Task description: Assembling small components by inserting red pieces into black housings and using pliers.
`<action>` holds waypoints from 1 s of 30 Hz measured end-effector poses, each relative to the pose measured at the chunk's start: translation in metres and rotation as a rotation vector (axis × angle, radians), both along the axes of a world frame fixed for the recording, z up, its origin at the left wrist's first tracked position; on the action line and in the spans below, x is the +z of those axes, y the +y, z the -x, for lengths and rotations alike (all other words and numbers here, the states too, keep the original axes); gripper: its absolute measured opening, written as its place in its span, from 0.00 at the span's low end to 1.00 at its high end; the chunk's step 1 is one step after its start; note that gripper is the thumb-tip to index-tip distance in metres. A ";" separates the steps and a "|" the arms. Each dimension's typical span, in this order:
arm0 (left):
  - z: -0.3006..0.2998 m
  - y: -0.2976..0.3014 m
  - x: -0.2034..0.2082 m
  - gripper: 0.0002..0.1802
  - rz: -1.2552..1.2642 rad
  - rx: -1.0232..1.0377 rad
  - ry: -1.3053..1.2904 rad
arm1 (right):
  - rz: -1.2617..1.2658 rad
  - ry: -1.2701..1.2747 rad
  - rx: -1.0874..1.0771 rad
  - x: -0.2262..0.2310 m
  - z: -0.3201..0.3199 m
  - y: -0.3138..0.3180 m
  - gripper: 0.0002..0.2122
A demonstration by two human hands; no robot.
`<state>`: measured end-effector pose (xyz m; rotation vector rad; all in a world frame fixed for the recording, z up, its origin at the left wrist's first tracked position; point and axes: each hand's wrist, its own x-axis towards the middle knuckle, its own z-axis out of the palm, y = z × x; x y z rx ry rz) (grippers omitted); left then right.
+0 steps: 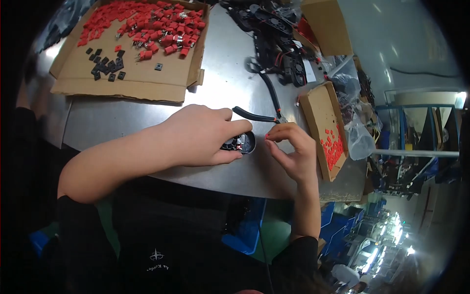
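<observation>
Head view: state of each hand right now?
Left hand: closed, holding a black housing.
Right hand: fingertips closed, pinching a small red part.

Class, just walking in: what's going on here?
A person's left hand holds a rounded black plastic housing at a grey metal table. The right hand, apart from it, pinches a tiny red piece. Black-handled metal pliers lie open just beyond, and a shallow brown cardboard tray of red and black parts sits farther left.
</observation>
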<state>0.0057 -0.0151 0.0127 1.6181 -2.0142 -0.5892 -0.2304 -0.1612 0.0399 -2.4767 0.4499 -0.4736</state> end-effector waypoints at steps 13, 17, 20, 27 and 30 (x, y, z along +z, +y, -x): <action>-0.001 0.011 -0.005 0.23 0.117 0.005 0.007 | 0.053 0.058 0.152 0.006 -0.039 0.036 0.10; 0.000 0.000 0.007 0.27 -0.088 -0.063 0.023 | 0.050 0.043 0.130 0.005 -0.032 0.033 0.10; 0.001 0.004 0.002 0.27 -0.043 -0.055 0.009 | 0.046 0.044 0.138 0.003 -0.031 0.036 0.10; -0.003 0.005 0.005 0.26 -0.024 -0.051 0.079 | 0.119 0.205 0.081 0.012 -0.021 0.037 0.13; -0.003 0.005 0.006 0.27 -0.090 -0.073 0.049 | -0.218 0.376 -0.017 0.020 -0.020 0.045 0.16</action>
